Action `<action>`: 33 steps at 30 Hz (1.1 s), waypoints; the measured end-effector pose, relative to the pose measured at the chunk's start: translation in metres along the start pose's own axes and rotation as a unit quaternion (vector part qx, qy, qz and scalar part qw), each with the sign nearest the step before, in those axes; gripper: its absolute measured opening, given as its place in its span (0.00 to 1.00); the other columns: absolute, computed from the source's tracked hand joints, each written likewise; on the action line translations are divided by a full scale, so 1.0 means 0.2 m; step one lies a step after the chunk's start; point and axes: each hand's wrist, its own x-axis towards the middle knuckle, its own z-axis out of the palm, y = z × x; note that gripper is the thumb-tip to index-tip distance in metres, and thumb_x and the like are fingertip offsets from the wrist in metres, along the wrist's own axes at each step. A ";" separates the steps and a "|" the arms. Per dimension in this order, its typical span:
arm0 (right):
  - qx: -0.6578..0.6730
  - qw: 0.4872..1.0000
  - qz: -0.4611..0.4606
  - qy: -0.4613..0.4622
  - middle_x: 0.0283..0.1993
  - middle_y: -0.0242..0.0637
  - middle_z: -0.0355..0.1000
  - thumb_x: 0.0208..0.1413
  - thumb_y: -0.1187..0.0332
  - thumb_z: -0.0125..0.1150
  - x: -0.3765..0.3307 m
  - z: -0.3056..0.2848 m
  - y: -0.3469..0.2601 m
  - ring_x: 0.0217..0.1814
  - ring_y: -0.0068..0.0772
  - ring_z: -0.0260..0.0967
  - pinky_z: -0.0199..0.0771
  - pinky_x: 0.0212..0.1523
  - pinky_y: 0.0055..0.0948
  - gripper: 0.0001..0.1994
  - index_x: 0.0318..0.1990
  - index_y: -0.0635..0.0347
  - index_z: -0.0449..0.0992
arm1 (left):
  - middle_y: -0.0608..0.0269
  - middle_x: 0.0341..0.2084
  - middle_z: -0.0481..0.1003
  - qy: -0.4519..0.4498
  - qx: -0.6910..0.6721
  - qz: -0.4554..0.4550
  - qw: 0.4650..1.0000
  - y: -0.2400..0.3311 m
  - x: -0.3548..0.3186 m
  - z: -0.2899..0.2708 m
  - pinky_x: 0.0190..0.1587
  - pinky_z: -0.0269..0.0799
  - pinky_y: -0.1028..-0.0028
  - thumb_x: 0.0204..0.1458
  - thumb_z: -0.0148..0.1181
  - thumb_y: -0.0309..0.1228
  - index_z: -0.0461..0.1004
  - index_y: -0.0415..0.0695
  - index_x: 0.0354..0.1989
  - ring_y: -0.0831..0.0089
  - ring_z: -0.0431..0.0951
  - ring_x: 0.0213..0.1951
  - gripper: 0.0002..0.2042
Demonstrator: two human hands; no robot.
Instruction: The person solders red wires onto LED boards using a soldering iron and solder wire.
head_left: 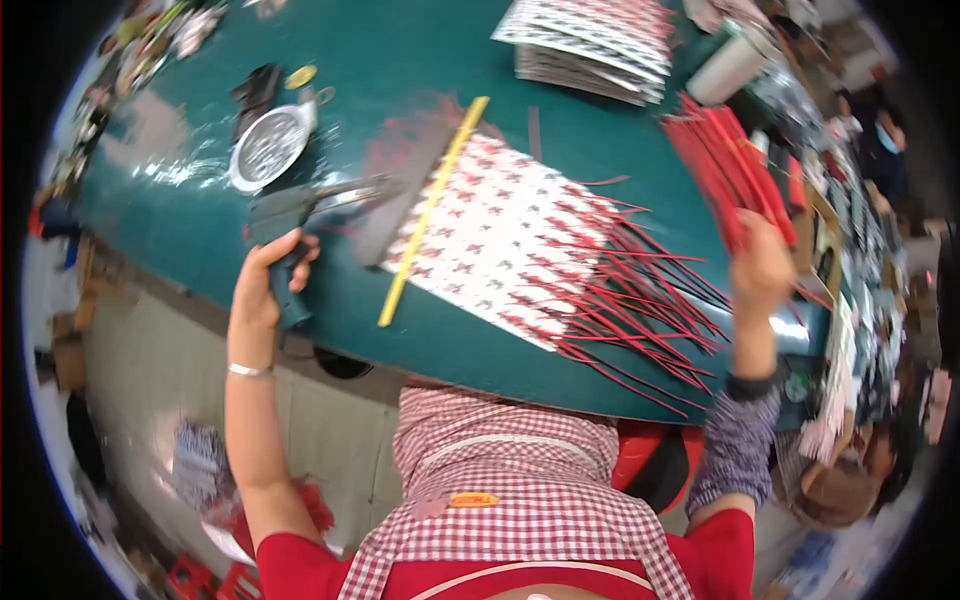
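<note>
My left hand (268, 270) is wrapped round the grip of a dark glue gun (280, 212), whose long metal nozzle points right towards a patterned sheet. The white sheet (490, 235), printed in red and dark marks, lies tilted on the green table. Many thin red cords (650, 300) fan out from its right edge. A yellow strip (435, 210) lies across its left part, beside a grey flat bar (405, 205). My right hand (762, 262) is closed at the near end of a bundle of red cords (715, 160); motion blurs its fingers.
A stack of similar sheets (595, 50) stands at the far side of the green table (400, 50). Right of it lies a pale cylinder (732, 65). A white-rimmed dish (270, 148) sits at left, near a yellow disc (301, 77). A person (840, 485) is at far right.
</note>
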 end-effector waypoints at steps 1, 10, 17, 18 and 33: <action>-0.023 1.000 0.006 0.000 0.39 0.41 0.79 0.56 0.75 0.62 -0.01 -0.07 0.04 0.40 0.40 0.79 0.78 0.37 0.35 0.09 0.45 0.57 0.78 | 0.55 0.26 0.78 -0.024 -0.002 0.001 1.000 0.00 0.07 0.07 0.20 0.71 0.77 0.56 0.68 0.38 0.75 0.32 0.42 0.74 0.76 0.20 0.19; -0.166 0.982 0.041 -0.075 0.30 0.37 0.70 0.56 0.62 0.64 0.25 0.25 0.35 0.34 0.40 0.73 0.75 0.33 0.39 0.10 0.36 0.55 0.71 | 0.57 0.19 0.74 0.183 0.399 0.134 0.889 0.01 0.08 0.24 0.19 0.70 0.70 0.53 0.68 0.54 0.72 0.33 0.29 0.72 0.76 0.16 0.28; 0.093 0.988 0.000 -0.125 0.65 0.51 0.64 0.48 0.67 0.73 0.28 0.29 -0.02 0.69 0.56 0.60 0.63 0.66 0.48 0.36 0.66 0.61 0.65 | 0.49 0.32 0.80 0.264 0.554 0.315 0.724 -0.05 -0.16 0.63 0.36 0.75 0.54 0.58 0.62 0.46 0.75 0.40 0.36 0.49 0.81 0.35 0.18; 0.138 0.980 -0.019 -0.144 0.66 0.52 0.63 0.49 0.67 0.72 0.27 0.28 -0.14 0.70 0.56 0.59 0.62 0.67 0.48 0.36 0.66 0.61 0.65 | 0.50 0.31 0.80 0.211 0.578 0.300 0.729 -0.11 -0.21 0.68 0.34 0.75 0.55 0.58 0.62 0.46 0.73 0.40 0.35 0.49 0.81 0.34 0.18; 0.281 0.940 -0.015 -0.193 0.69 0.54 0.61 0.58 0.65 0.64 0.02 0.37 -0.64 0.73 0.58 0.55 0.57 0.71 0.51 0.25 0.62 0.63 0.70 | 0.57 0.24 0.73 0.145 0.333 0.237 0.901 -0.42 -0.61 0.62 0.28 0.67 0.71 0.62 0.55 0.23 0.71 0.39 0.43 0.70 0.72 0.24 0.04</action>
